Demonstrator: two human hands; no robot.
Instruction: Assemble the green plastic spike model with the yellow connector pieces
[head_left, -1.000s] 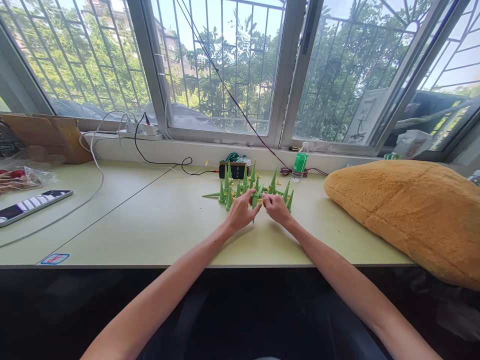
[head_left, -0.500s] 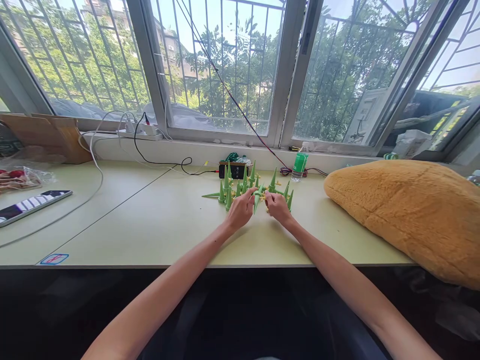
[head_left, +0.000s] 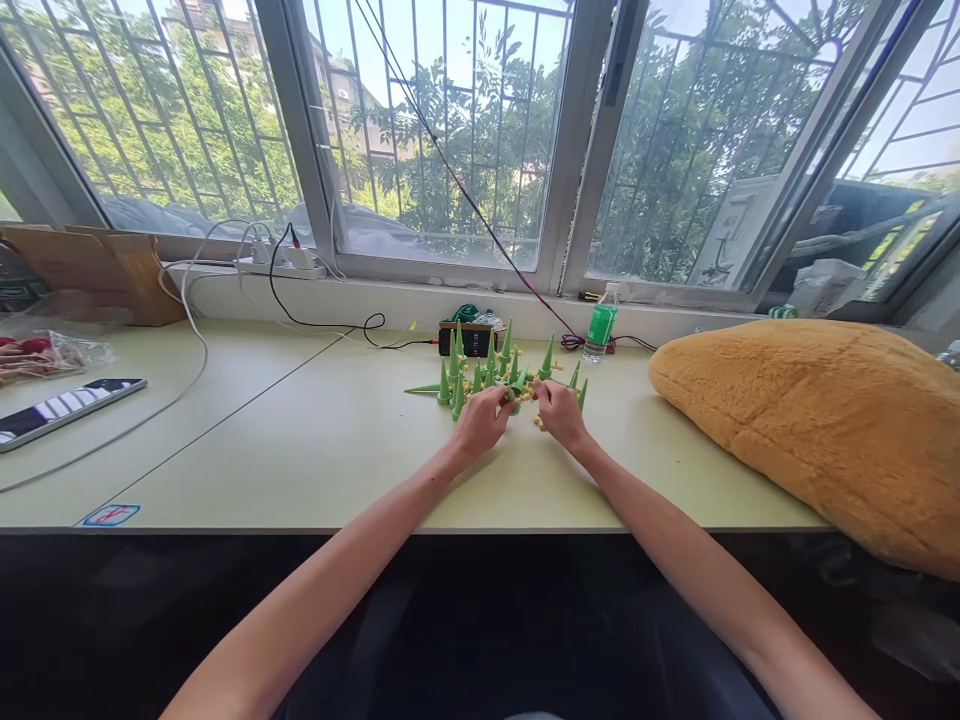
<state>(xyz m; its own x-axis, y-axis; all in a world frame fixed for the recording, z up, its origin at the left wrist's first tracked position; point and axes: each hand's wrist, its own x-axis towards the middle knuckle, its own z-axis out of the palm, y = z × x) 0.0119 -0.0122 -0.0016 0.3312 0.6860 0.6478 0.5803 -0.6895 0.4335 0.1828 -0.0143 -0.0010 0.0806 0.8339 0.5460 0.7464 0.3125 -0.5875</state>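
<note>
My left hand [head_left: 480, 422] is closed around a green cone-shaped plastic spike [head_left: 514, 394], whose wide end shows beside the fingertips. My right hand [head_left: 560, 412] is pinched shut just to the right of it; what lies between its fingertips is too small to make out. A small yellow fitting [head_left: 527, 394] shows in the gap between my hands. Behind and around them stand several more green spikes [head_left: 505, 345] with yellow fittings, mostly upright, and one spike [head_left: 422, 389] lies on its side at the left. Another yellow fitting [head_left: 539, 423] is on the table below my right hand.
A dark display [head_left: 480, 343] stands behind the spikes. Right of it is a bottle with a green label [head_left: 600, 325], then a large orange plush cushion [head_left: 810, 430]. At left lie a phone [head_left: 71, 410] and a white cable [head_left: 172, 410]. The table edge [head_left: 262, 529] runs beneath my forearms.
The green spike in my left hand has turned: its tip pointed down toward me before, and now its wide end shows. My right hand has barely moved.
</note>
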